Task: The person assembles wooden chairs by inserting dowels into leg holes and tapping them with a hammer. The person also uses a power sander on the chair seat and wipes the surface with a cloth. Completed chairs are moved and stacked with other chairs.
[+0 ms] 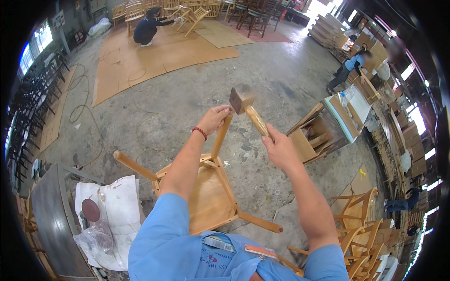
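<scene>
A wooden chair (pixel 210 196) is upside down in front of me, legs pointing up, its pale seat underside showing. At the tip of its far leg (pixel 221 136), my left hand (pixel 214 118) is closed, thumb and fingertips pinched together against the leg end. Whatever is in that pinch is too small to make out. My right hand (pixel 281 149) grips the wooden handle of a mallet (pixel 241 99) with a blocky head. That head is raised just beside the leg tip and my left fingertips, slightly blurred. The two nearer legs stick out left and right.
Left of the chair, a white sheet (pixel 123 201) bears a brown disc (pixel 91 210) and plastic wrap. A wooden box stand (pixel 304 140) stands to the right; stacked chairs (pixel 358 225) are near right. Two people (pixel 149 29) (pixel 354 65) work farther off. A hose (pixel 86 107) crosses the floor.
</scene>
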{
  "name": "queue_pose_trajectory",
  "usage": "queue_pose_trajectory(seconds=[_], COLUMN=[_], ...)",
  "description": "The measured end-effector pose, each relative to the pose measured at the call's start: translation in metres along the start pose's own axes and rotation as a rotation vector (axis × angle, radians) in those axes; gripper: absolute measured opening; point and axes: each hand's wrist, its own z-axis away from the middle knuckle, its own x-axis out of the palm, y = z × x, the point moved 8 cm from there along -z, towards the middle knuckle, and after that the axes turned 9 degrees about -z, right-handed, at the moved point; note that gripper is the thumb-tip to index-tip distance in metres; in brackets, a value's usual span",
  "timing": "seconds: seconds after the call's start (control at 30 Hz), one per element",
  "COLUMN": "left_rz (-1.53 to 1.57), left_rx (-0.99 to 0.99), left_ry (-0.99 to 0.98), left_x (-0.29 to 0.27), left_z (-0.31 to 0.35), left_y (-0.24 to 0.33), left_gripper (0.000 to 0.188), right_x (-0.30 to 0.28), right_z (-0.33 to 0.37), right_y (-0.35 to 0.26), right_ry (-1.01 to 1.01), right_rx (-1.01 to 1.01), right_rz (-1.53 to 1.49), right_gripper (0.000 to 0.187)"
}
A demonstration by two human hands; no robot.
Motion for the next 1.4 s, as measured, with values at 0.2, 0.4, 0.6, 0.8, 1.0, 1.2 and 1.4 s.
queue_pose_trajectory(seconds=[0.2, 0.4, 0.6, 0.8, 1.0, 1.2, 1.4], left_rz=[-0.016, 0.057, -0.357, -0.453, 0.208, 0.749, 0.709], left_rx=[-0.026, -0.060, -0.123, 0.024, -0.129, -0.391, -0.493], left_ry=[-0.011, -0.027, 0.063, 0.103, 0.391, 0.751, 0.577], left_x=[-0.001, -0.004, -0.002, -0.014, -0.024, -0.015, 0.030], left_z=[-0.002, 0.011, 0.012, 0.012, 0.032, 0.104, 0.159], left_y=[-0.003, -0.022, -0.043, -0.044, -0.092, -0.195, -0.188], left_gripper=[0.027, 0.036, 0.048, 0.047, 0.027, 0.024, 0.015], right_x=[-0.057, -0.153, -0.070, -0.041, -0.077, -0.021, -0.049], right_z=[-0.011, 0.016, -0.007, 0.034, 0.011, 0.018, 0.131], right_y=[-0.038, -0.147, -0.045, 0.026, -0.039, 0.034, 0.043], right_ry=[0.099, 0.487, 0.310, -0.157, 0.271, 0.025, -0.027], right_rx=[-0.062, -0.534, -0.173, 0.356, 0.009, -0.257, 0.210], right_rz=[-0.081, -0.716, -0.303, -0.254, -0.737, 0.168, -0.630], right_gripper=[0.053, 0.053, 0.051, 0.051, 0.050, 0.037, 0.022])
